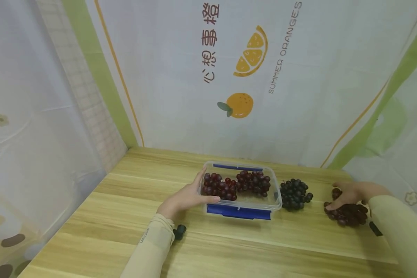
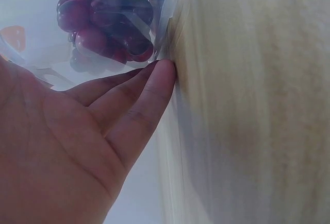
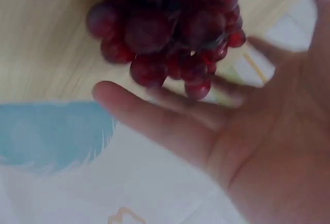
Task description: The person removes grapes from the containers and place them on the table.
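Note:
A clear plastic container (image 1: 241,204) with blue clips stands on the table, two bunches of red grapes (image 1: 253,183) inside it. My left hand (image 1: 185,199) rests against its left end. The thumb lies over the front rim, while the fairly straight fingers (image 2: 139,113) touch the outer wall in the left wrist view. At the far right, my right hand (image 1: 354,193) spreads over another bunch of dark red grapes (image 1: 347,214). Its extended fingers (image 3: 160,121) lie close around this bunch in the right wrist view; how firmly they touch it cannot be told.
A bunch of black grapes (image 1: 294,194) lies just right of the container. The wooden table (image 1: 125,216) meets a printed white curtain (image 1: 173,96) at the back, and more printed cloth hangs at both sides.

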The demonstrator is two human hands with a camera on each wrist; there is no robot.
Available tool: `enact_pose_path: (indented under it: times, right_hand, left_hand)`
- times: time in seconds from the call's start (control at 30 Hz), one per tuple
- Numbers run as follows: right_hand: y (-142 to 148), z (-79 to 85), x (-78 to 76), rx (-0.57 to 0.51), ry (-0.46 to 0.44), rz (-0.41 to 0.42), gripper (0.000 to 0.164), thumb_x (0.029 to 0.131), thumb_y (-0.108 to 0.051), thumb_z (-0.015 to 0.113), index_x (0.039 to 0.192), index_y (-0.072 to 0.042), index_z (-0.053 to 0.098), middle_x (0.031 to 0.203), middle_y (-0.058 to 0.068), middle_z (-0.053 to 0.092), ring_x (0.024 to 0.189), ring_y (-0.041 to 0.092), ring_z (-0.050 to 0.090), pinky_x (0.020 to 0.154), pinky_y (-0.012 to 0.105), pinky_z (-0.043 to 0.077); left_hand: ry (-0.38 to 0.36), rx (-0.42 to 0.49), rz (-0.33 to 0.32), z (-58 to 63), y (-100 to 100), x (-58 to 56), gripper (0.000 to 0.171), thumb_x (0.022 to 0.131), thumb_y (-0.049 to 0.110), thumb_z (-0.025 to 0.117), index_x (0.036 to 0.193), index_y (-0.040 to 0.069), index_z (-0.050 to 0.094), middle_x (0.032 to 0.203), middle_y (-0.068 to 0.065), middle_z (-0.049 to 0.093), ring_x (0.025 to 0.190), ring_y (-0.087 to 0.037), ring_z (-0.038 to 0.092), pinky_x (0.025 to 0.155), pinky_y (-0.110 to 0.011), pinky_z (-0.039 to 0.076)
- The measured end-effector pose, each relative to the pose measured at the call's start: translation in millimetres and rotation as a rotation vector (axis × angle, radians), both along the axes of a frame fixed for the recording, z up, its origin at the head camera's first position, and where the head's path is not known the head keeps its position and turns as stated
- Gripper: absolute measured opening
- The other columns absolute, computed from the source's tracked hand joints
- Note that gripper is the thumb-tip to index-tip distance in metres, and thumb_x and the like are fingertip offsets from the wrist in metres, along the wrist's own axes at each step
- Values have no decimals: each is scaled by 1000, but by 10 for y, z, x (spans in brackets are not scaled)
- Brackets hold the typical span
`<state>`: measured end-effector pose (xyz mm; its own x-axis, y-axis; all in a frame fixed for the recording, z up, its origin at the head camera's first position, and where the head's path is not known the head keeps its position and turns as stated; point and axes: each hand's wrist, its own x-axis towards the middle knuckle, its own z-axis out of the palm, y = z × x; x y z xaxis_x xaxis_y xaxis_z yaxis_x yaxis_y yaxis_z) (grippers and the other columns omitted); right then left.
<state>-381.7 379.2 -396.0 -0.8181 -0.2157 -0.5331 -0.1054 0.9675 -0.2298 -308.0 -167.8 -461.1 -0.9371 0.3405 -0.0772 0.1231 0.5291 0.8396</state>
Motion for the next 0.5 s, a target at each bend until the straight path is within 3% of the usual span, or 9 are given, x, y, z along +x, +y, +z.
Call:
enact_pose_path:
  times: [0.17,0.3,0.5]
  right_hand:
    - [-29,-31,46,49,2,45,136,76,-50,95,162,15,11,157,57,5,143,79,9,111,87,26]
    - [-19,-93,93,81,37,28,137,71,-45,99,161,13,14,156,57,3,141,81,8,108,90,26]
    - [12,-148,107,83,75,19,131,73,-47,96,159,14,18,153,60,7,139,82,14,106,89,30]
  left_hand:
    - [-3,-12,13,5,-16,20,127,84,66,82,167,50,-12,181,-9,8,161,-48,27,126,-73,27]
    - [-3,-8,15,-2,-16,20,126,84,66,82,167,50,-12,181,-8,8,161,-49,28,125,-74,28]
    - [-4,-8,3,-19,-6,7,126,84,67,81,167,51,-12,182,-6,5,163,-46,23,126,-73,28]
